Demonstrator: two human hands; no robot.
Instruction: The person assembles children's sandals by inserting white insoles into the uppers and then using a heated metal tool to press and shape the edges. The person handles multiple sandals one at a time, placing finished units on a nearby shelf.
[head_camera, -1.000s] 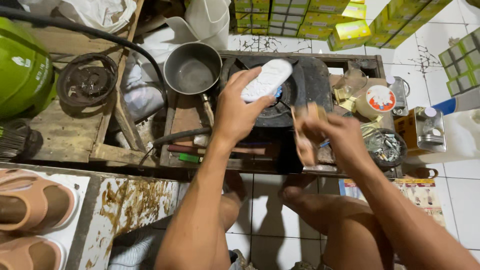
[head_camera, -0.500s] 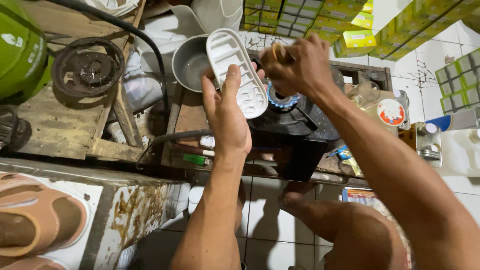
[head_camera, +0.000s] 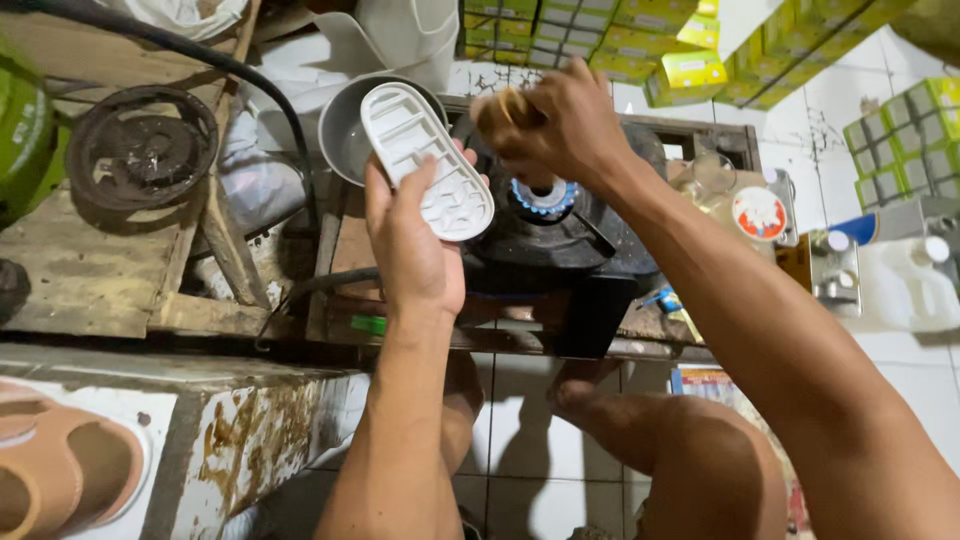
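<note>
a cramped home kitchen: a black gas stove (head_camera: 560, 240) with a lit blue burner (head_camera: 545, 195), a grey pot (head_camera: 350, 135) just left of the stove, white tiled floor (head_camera: 520, 430) below it.

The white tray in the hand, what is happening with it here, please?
A person squats on a tiled floor in front of a black gas stove. The left hand holds the white ridged oval tray up over the stove's edge. The right hand is closed around a small yellowish thing, perhaps a sponge, just above the burner. A grey metal pot stands behind the tray.
</note>
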